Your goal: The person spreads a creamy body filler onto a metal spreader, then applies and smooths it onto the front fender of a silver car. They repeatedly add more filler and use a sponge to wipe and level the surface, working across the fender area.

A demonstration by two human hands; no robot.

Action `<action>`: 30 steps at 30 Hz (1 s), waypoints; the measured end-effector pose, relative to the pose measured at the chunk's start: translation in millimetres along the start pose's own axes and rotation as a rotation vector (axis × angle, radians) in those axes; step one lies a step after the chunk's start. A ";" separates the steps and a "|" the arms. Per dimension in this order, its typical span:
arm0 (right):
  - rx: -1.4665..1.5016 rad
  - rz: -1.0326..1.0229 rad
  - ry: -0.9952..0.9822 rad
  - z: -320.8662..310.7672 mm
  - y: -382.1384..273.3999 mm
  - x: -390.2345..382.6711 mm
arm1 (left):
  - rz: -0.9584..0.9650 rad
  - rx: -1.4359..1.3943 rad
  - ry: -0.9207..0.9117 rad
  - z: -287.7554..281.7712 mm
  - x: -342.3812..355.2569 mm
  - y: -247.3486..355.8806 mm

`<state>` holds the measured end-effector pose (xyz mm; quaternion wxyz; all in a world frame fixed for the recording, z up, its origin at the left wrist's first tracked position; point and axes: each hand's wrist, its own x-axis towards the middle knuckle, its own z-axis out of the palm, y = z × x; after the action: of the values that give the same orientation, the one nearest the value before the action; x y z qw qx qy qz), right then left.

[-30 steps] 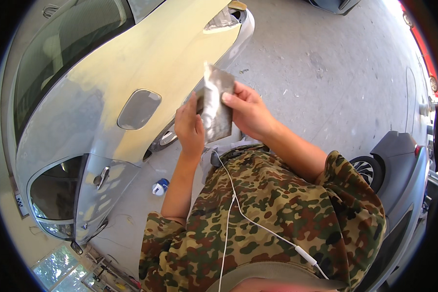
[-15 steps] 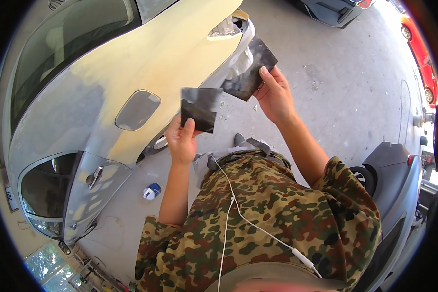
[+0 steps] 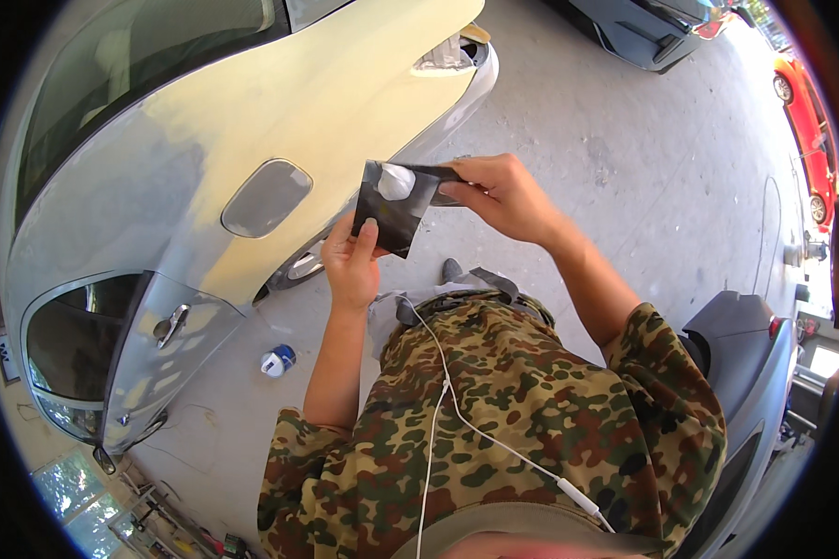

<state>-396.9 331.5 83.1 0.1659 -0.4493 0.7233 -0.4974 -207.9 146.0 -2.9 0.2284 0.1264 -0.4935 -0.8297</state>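
Note:
My left hand (image 3: 351,265) grips a square black putty spreader (image 3: 391,222) by its lower left edge, thumb on its face. A rounded blob of whitish paste, which looks like body filler (image 3: 396,182), sits on the upper part of that spreader. In my right hand (image 3: 505,196) is a second black plate (image 3: 447,177), pinched between thumb and fingers and tilted almost edge-on. Its left end meets or overlaps the first spreader near the blob; I cannot tell whether they touch. Both hands are in front of a grey car's cream-coated rear panel (image 3: 345,102).
The car's fuel flap (image 3: 268,198) is left of my hands, and its wheel (image 3: 305,265) shows below the panel. A blue-and-white can (image 3: 277,361) stands on the grey floor (image 3: 587,140). Other cars are a dark one (image 3: 625,33), a red one (image 3: 811,140) and a grey one (image 3: 741,349).
My right hand has turned its plate from face-up to nearly edge-on and moved left to the other spreader. The white paste, earlier hanging at the right plate, now sits on the left spreader.

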 end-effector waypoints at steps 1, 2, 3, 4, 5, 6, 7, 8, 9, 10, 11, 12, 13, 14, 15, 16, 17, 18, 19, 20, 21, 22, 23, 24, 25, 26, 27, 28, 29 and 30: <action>-0.107 -0.063 -0.022 -3.2 3.1 0.7 | 0.013 -0.033 0.010 -1.0 -0.9 -0.6; -0.236 -0.088 -0.042 -5.8 4.8 0.4 | 0.026 -0.065 0.021 -1.7 -1.4 -1.2; -0.289 -0.023 -0.009 -7.6 5.0 -0.2 | 0.038 -0.096 0.032 -2.2 -1.1 -1.9; -0.213 -0.038 0.102 -7.6 4.3 0.1 | 0.052 -0.132 0.069 -2.0 -0.4 -2.8; -0.158 0.004 0.188 -5.8 1.9 0.1 | 0.066 -0.168 0.106 -1.3 1.5 -3.9; -0.108 0.085 0.273 -1.9 -1.3 0.1 | 0.075 -0.208 0.141 0.1 3.6 -5.3; -0.100 -0.027 0.353 1.5 -5.3 0.4 | 0.070 -0.260 0.097 0.8 7.2 -6.0; -0.129 -0.077 0.369 7.4 -9.6 1.8 | 0.073 -0.312 0.082 3.4 9.3 -7.8; -0.148 -0.133 0.413 16.3 -13.6 3.6 | 0.064 -0.361 0.078 6.4 11.8 -9.3; -0.172 -0.161 0.455 25.1 -17.1 5.1 | 0.048 -0.416 0.085 9.8 13.2 -10.5; -0.230 -0.196 0.450 34.6 -19.1 6.2 | 0.042 -0.424 0.102 13.1 14.2 -11.1; -0.243 -0.172 0.397 43.5 -20.9 5.4 | 0.059 -0.387 0.093 17.1 14.2 -11.6; -0.293 -0.237 0.340 50.3 -21.8 5.1 | 0.074 -0.343 0.094 21.5 14.0 -11.8; -0.364 -0.301 0.245 54.3 -21.7 5.4 | 0.089 -0.299 0.095 25.6 13.5 -11.0; -0.360 -0.357 0.275 56.2 -21.6 5.9 | 0.079 -0.296 0.110 29.1 13.9 -9.3; -0.351 -0.271 0.332 57.2 -20.8 6.4 | 0.102 -0.269 0.100 32.9 13.1 -7.3; -0.334 -0.262 0.402 56.2 -20.4 7.0 | 0.102 -0.228 0.117 37.1 11.6 -5.2; -0.308 -0.220 0.493 54.4 -19.7 7.9 | 0.110 -0.192 0.134 41.2 10.4 -3.0; -0.279 -0.158 0.440 53.1 -19.5 9.0 | 0.113 -0.156 0.122 45.2 9.9 -1.3; -0.250 -0.201 0.398 51.9 -19.4 9.4 | 0.124 -0.124 0.109 48.8 9.1 0.3; -0.220 -0.185 0.357 52.1 -18.8 9.9 | 0.122 -0.079 0.093 51.6 8.6 2.0; -0.189 -0.189 0.295 52.5 -18.1 8.9 | 0.136 -0.036 0.104 53.6 8.5 3.6; -0.133 -0.153 0.317 55.5 -16.2 8.2 | 0.137 0.021 0.113 54.9 9.0 5.2; -0.097 -0.142 0.335 58.2 -13.9 5.8 | 0.134 0.065 0.129 55.0 10.3 7.2; -0.069 -0.139 0.322 61.2 -10.5 3.2 | 0.130 0.109 0.145 54.4 11.9 9.5; -0.041 -0.122 0.313 63.4 -6.0 0.1 | 0.122 0.139 0.168 52.7 14.6 12.4; -0.036 -0.125 0.276 64.3 -0.6 -2.7 | 0.142 0.164 0.170 48.6 22.0 16.1; -0.031 -0.114 0.244 63.5 5.1 -5.0 | 0.194 0.017 0.162 44.6 29.7 20.0; -0.025 -0.103 0.223 61.2 10.3 -6.5 | 0.226 0.001 0.141 39.3 31.1 25.9; 0.189 0.026 0.269 57.6 14.6 -6.3 | 0.254 -0.015 0.112 33.6 32.3 31.7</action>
<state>-361.1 305.3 43.2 0.1154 -0.3515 0.6947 -0.6169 -242.3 142.3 41.5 0.3599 0.1072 -0.4858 -0.7893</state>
